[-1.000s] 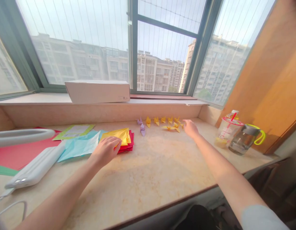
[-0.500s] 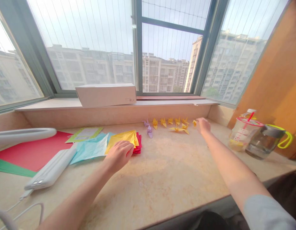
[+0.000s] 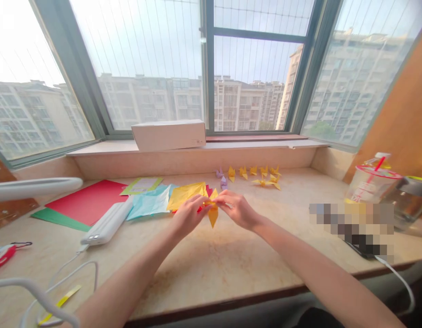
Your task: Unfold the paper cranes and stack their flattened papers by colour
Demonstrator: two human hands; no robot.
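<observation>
A yellow origami crane (image 3: 213,217) is pinched between both hands above the counter, one pointed end hanging down. My left hand (image 3: 191,213) grips it from the left, thumb and fingers closed. From the right, my right hand (image 3: 239,208) pinches its upper part with the fingertips. Just behind my left hand lie yellow paper sheets (image 3: 183,193), with red paper partly hidden beneath. Farther back stand several small yellow cranes (image 3: 243,172) in a row, with a wider-winged one (image 3: 263,183) in front. Two purple cranes (image 3: 223,183) are at the row's left end.
Light blue paper (image 3: 150,204), a red sheet (image 3: 91,200) and a white power bank (image 3: 108,223) with a cable lie left. At right stand a lidded cup (image 3: 371,184) and a dark mug (image 3: 411,200), near a blurred-out phone. A white box (image 3: 168,135) rests on the sill.
My right hand has come from the far right end of the crane row to the centre with a yellow crane. My left hand has left the paper stack and grips the crane too.
</observation>
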